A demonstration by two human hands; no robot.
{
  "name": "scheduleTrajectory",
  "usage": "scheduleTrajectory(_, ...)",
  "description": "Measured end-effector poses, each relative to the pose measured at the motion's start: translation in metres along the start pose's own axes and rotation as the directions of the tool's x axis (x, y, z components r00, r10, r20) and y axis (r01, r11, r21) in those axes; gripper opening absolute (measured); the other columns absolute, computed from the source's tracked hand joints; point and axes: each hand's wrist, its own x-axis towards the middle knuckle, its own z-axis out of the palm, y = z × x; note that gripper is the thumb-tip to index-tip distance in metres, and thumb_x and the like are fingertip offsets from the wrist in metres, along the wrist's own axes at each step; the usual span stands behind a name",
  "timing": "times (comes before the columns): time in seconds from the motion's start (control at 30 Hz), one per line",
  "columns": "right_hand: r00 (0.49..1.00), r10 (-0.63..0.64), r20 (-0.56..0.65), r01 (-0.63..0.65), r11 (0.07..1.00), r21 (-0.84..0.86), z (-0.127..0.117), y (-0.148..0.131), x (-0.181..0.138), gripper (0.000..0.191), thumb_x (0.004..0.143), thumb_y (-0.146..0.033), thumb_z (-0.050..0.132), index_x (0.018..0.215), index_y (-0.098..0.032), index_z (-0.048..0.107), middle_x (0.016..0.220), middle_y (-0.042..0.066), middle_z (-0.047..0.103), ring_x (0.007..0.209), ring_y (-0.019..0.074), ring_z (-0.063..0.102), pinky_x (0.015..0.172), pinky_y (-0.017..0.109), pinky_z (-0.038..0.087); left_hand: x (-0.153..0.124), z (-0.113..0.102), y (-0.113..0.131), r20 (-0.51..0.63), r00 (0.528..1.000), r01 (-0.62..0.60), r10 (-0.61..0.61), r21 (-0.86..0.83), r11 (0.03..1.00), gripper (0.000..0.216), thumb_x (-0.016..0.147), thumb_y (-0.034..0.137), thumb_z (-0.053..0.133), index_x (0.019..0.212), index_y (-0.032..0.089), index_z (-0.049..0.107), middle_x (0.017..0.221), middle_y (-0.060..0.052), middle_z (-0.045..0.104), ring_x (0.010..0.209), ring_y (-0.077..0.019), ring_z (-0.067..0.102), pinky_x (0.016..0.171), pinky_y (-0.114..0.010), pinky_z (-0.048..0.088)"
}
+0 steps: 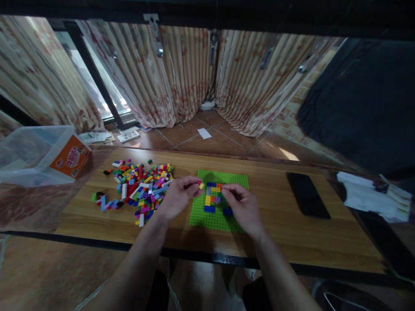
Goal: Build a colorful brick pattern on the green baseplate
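My left hand [182, 192] is closed in a pinch over the left edge of a green baseplate [198, 219]. A small yellow brick [201, 186] shows at its fingertips, with a bit of red or pink beside it. Coloured bricks [210, 198] in blue, yellow, orange and grey are built up on the middle of the plate. My right hand [242, 206] reaches over the plate's right half, its thumb and finger pinched at the right side of the built bricks. What it grips, if anything, is hidden. The hand also covers part of the build.
A heap of loose bricks [142, 190] spreads over the table's left part. A black phone [308, 195] lies to the right, with papers [372, 194] beyond it. A clear plastic bin [35, 151] with an orange label stands at far left. Curtains [181, 77] hang behind the wooden table [272, 237].
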Motion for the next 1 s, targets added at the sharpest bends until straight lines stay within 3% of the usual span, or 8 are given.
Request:
scheduleTrajectory(0.17, 0.997, 0.004, 0.079, -0.019, 0.98, 0.197, 0.013, -0.003, -0.005, 0.027, 0.077, -0.041, 0.071, 0.098, -0.023, 0.068, 0.083, 0.0, 0.068, 0.074, 0.015, 0.063, 0.071, 0.03, 0.052, -0.007, 0.024, -0.005, 0.129, 0.991, -0.004, 0.018, -0.106, 0.994, 0.017, 0.07, 0.026, 0.074, 0.081, 0.013, 0.069, 0.071, -0.001, 0.069, 0.064, -0.0109, 0.062, 0.066, -0.023, 0.05)
scheduleTrajectory(0.37, 0.997, 0.03, 0.064, -0.046, 0.964, 0.263, 0.009, -0.003, -0.003, 0.018, 0.077, -0.039, 0.072, 0.083, -0.021, 0.071, 0.077, 0.001, 0.071, 0.071, 0.0154, 0.064, 0.072, 0.031, 0.053, -0.011, 0.037, -0.01, 0.077, 0.997, 0.024, -0.008, -0.198, 0.98, 0.022, 0.067, 0.03, 0.08, 0.08, 0.015, 0.074, 0.071, -0.002, 0.072, 0.063, -0.0114, 0.063, 0.065, -0.024, 0.051)
scheduleTrajectory(0.67, 0.997, 0.024, 0.079, -0.047, 0.95, 0.308, -0.001, -0.006, -0.002, 0.015, 0.077, -0.037, 0.072, 0.079, -0.022, 0.071, 0.064, -0.003, 0.064, 0.059, 0.0115, 0.056, 0.059, 0.025, 0.046, -0.012, 0.039, -0.008, 0.124, 0.987, 0.139, -0.099, -0.369, 0.919, 0.03, 0.056, 0.032, 0.087, 0.076, 0.013, 0.073, 0.069, -0.001, 0.07, 0.058, -0.0095, 0.063, 0.061, -0.023, 0.052)
scheduleTrajectory(0.83, 0.999, 0.023, 0.023, -0.029, 0.958, 0.287, -0.017, -0.001, 0.004, 0.025, 0.078, -0.037, 0.071, 0.1, -0.026, 0.072, 0.066, -0.005, 0.063, 0.06, 0.0108, 0.055, 0.064, 0.027, 0.047, -0.003, 0.028, -0.008, 0.008, 0.995, 0.102, -0.103, -0.259, 0.96, 0.026, 0.06, 0.029, 0.082, 0.077, 0.013, 0.071, 0.065, 0.002, 0.065, 0.057, -0.0076, 0.058, 0.061, -0.021, 0.049)
scheduleTrajectory(1.0, 0.99, 0.083, 0.112, -0.09, 0.995, 0.051, -0.028, 0.006, 0.003, 0.023, 0.079, -0.038, 0.067, 0.093, -0.021, 0.074, 0.081, 0.002, 0.072, 0.069, 0.0149, 0.062, 0.067, 0.029, 0.05, 0.002, 0.022, -0.009, -0.019, 0.998, 0.06, -0.061, -0.09, 0.994, 0.017, 0.067, 0.024, 0.072, 0.08, 0.014, 0.072, 0.069, 0.001, 0.065, 0.061, -0.0084, 0.055, 0.06, -0.021, 0.046)
